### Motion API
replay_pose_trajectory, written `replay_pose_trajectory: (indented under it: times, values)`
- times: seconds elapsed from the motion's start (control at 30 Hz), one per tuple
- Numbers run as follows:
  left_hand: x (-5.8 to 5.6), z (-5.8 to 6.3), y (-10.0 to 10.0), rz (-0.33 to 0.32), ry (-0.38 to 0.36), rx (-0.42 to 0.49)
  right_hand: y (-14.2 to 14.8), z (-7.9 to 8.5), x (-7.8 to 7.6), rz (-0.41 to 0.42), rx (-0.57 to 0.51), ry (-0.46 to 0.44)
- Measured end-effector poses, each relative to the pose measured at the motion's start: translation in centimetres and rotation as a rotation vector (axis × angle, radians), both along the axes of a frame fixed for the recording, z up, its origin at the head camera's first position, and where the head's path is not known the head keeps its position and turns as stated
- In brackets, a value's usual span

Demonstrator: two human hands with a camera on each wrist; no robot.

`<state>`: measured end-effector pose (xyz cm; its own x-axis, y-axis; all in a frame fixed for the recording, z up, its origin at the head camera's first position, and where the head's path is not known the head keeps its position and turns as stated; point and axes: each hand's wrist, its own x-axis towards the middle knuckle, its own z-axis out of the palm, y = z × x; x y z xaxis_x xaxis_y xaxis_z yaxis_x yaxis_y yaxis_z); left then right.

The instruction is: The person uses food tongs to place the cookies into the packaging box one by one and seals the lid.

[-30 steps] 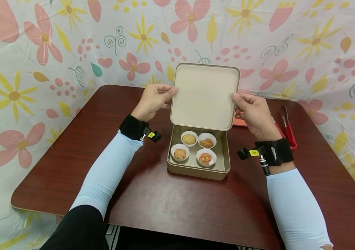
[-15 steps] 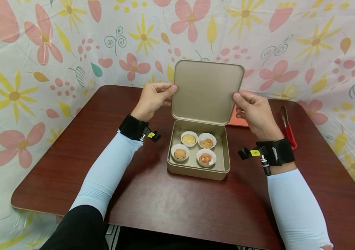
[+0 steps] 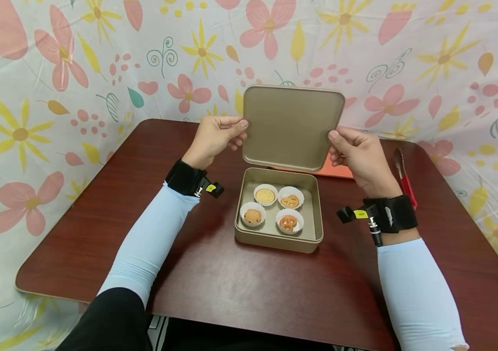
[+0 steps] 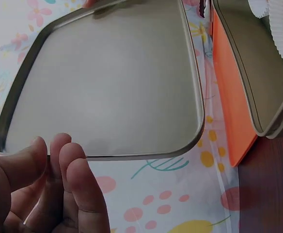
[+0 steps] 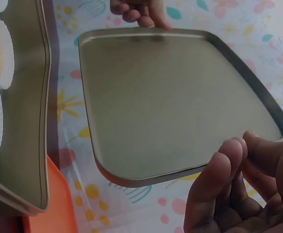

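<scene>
A gold-coloured tin lid (image 3: 293, 127) is held tilted up above the back of a matching square tin (image 3: 278, 243). My left hand (image 3: 216, 139) pinches the lid's left rim between thumb and fingertips. On the opposite rim, my right hand (image 3: 358, 157) pinches the lid the same way. Inside the tin sit several white paper cups: one with a round yellow biscuit (image 3: 265, 196), one with a speckled round cookie (image 3: 252, 217), two with pretzels (image 3: 288, 223). Both wrist views show the lid's hollow inner face (image 4: 107, 82) and the fingers at its rim.
Behind the tin lies a flat orange item (image 3: 334, 169), partly covered by the lid. Red-handled tongs (image 3: 402, 175) rest at the right of the brown table (image 3: 187, 282). A flower-patterned cloth (image 3: 152, 58) hangs behind the table.
The lid has tipped back and risen off the tin's back edge, so its inner face looks darker and the tin's rear rim shows. The right hand has shifted slightly right.
</scene>
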<state>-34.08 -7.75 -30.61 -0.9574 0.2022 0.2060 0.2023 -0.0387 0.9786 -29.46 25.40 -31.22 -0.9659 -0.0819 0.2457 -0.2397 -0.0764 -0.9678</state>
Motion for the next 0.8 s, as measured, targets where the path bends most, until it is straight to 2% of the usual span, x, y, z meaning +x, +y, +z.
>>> replay_pose_trajectory:
  times: [0.2,0.53,0.8]
  values:
    - [-0.1,-0.08,-0.19,-0.02,0.022,-0.009,0.15,0.1,0.1,0.01,0.031,0.009]
    - [-0.03,0.15,-0.2,-0.004,0.018,-0.056,-0.03,0.28,0.11,0.003,0.137,0.026]
    - [0.08,0.18,0.14,-0.004,0.018,-0.005,0.21,0.48,0.18,-0.011,0.232,0.038]
